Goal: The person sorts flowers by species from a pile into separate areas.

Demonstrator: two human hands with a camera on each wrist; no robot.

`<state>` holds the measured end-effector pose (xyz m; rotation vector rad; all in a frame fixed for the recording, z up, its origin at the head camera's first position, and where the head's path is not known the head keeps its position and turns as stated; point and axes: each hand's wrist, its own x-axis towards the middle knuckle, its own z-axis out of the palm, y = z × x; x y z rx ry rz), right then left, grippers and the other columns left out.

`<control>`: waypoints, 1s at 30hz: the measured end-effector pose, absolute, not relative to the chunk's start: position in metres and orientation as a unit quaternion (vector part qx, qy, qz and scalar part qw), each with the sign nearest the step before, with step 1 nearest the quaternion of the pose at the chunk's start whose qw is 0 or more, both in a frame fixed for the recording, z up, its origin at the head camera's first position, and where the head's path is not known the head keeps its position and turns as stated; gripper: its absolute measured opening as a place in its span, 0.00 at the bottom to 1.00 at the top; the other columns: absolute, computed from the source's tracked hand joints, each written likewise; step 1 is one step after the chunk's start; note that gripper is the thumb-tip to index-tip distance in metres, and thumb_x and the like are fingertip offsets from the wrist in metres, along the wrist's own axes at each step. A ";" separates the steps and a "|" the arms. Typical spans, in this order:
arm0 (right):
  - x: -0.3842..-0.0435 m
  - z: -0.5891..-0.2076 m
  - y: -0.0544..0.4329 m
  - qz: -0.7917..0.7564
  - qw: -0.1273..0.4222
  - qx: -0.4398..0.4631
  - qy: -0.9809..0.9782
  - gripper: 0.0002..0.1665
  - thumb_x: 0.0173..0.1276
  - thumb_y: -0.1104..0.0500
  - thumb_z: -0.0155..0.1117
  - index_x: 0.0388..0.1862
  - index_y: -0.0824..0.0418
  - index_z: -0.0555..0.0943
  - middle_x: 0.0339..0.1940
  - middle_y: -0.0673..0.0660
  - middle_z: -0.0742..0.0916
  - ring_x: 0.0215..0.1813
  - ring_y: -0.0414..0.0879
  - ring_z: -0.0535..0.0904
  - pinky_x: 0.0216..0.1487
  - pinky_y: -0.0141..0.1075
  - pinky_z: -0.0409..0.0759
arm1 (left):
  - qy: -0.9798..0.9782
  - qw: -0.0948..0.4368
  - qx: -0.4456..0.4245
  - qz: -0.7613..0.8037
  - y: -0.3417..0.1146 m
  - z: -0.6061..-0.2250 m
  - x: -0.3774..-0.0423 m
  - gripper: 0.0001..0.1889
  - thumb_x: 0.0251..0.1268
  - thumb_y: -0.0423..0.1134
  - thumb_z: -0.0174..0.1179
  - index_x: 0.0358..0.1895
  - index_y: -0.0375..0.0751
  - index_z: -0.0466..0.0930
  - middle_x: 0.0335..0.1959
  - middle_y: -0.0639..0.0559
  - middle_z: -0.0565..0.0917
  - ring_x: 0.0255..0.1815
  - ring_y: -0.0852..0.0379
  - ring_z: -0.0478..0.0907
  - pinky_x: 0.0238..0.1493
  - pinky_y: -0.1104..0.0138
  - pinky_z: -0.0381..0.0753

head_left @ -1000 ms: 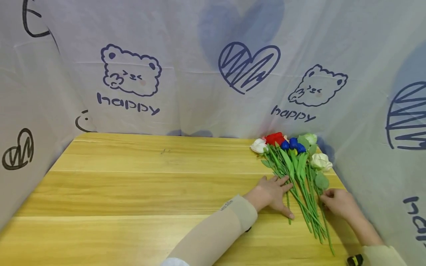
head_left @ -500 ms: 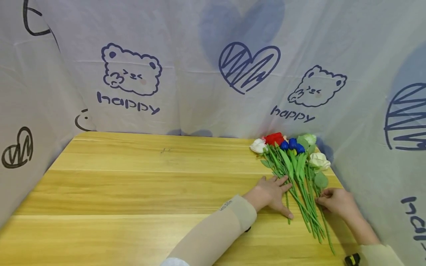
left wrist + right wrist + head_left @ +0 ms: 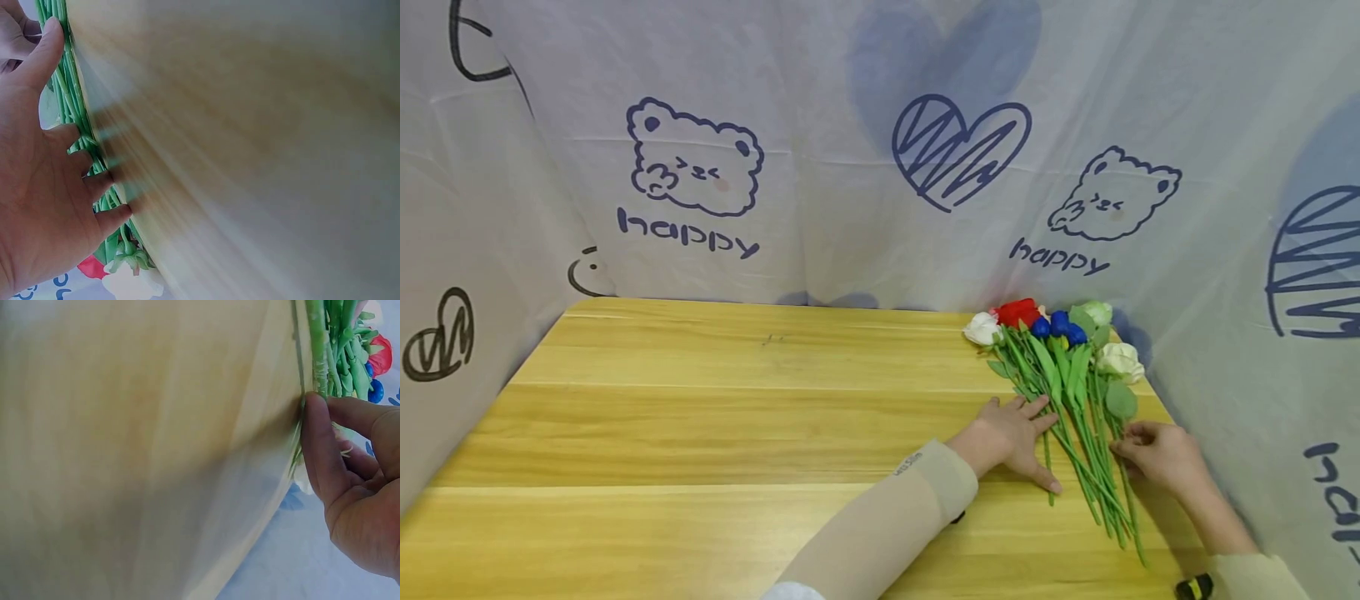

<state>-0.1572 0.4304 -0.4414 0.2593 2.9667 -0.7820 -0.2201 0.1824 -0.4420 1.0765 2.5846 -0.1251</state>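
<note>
Several artificial flowers lie side by side at the table's right, blooms toward the back and green stems (image 3: pixel 1088 454) toward the front. Among the blooms are a white flower (image 3: pixel 982 329), a red flower (image 3: pixel 1018 313), blue tulips (image 3: pixel 1060 323), a pale green flower (image 3: pixel 1098 313) and a cream rose (image 3: pixel 1120 362). My left hand (image 3: pixel 1011 437) rests with spread fingers on the bunch's left side, touching the stems. On the other side, my right hand (image 3: pixel 1161 454) pinches the cream rose's stem between thumb and fingers. The left wrist view shows the left fingertips (image 3: pixel 119 212) against the stems.
The wooden table (image 3: pixel 700 433) extends to the left of the bunch. A printed cloth (image 3: pixel 820 225) hangs behind it and along both sides, close to the right hand. A black and yellow item (image 3: pixel 1195 587) sits at the right wrist.
My right hand has shifted slightly left, bringing the cream rose and its stem closer to the other stems. The left hand has stayed in place.
</note>
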 end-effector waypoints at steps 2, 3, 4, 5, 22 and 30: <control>-0.157 -0.442 0.429 -0.270 0.026 0.087 0.959 0.30 0.74 0.58 0.68 0.63 0.80 0.75 0.39 0.67 0.90 0.28 0.47 0.87 0.34 0.47 0.87 | 0.909 0.169 0.379 -0.045 0.182 -0.442 -0.220 0.55 0.55 0.87 0.48 0.83 0.76 0.34 0.85 0.71 0.35 0.86 0.62 0.40 0.82 0.59 0.53; -0.156 -0.443 0.428 -0.276 0.023 0.087 0.957 0.29 0.74 0.59 0.67 0.63 0.79 0.75 0.38 0.66 0.91 0.27 0.47 0.86 0.32 0.45 0.87 | 0.909 0.169 0.379 -0.045 0.182 -0.442 -0.220 0.55 0.55 0.87 0.48 0.83 0.76 0.34 0.85 0.71 0.35 0.86 0.62 0.40 0.82 0.59 0.53; -0.156 -0.444 0.427 -0.285 0.021 0.089 0.954 0.27 0.74 0.60 0.67 0.63 0.78 0.75 0.36 0.64 0.90 0.26 0.47 0.86 0.29 0.43 0.86 | 0.909 0.170 0.379 -0.044 0.182 -0.442 -0.220 0.55 0.55 0.87 0.48 0.83 0.76 0.34 0.85 0.71 0.35 0.86 0.62 0.40 0.82 0.59 0.53; -0.156 -0.444 0.426 -0.291 0.019 0.090 0.952 0.26 0.73 0.61 0.67 0.62 0.77 0.75 0.35 0.63 0.90 0.26 0.48 0.86 0.27 0.40 0.85 | 0.909 0.170 0.379 -0.043 0.182 -0.442 -0.220 0.55 0.55 0.86 0.49 0.83 0.76 0.34 0.85 0.71 0.35 0.86 0.62 0.40 0.82 0.59 0.53; -0.157 -0.438 0.429 -0.327 -0.035 0.080 0.941 0.23 0.74 0.68 0.63 0.62 0.82 0.76 0.43 0.75 0.86 0.30 0.48 0.87 0.28 0.38 0.87 | 0.906 0.173 0.385 -0.008 0.176 -0.439 -0.222 0.55 0.57 0.84 0.51 0.85 0.73 0.38 0.86 0.68 0.37 0.86 0.60 0.42 0.82 0.57 0.54; -0.156 -0.414 0.419 -0.308 -0.091 0.077 0.944 0.23 0.76 0.64 0.65 0.63 0.79 0.77 0.48 0.76 0.85 0.30 0.42 0.85 0.29 0.41 0.88 | 0.904 0.139 0.400 0.056 0.164 -0.422 -0.229 0.54 0.61 0.82 0.50 0.86 0.67 0.39 0.87 0.63 0.39 0.86 0.55 0.46 0.82 0.55 0.56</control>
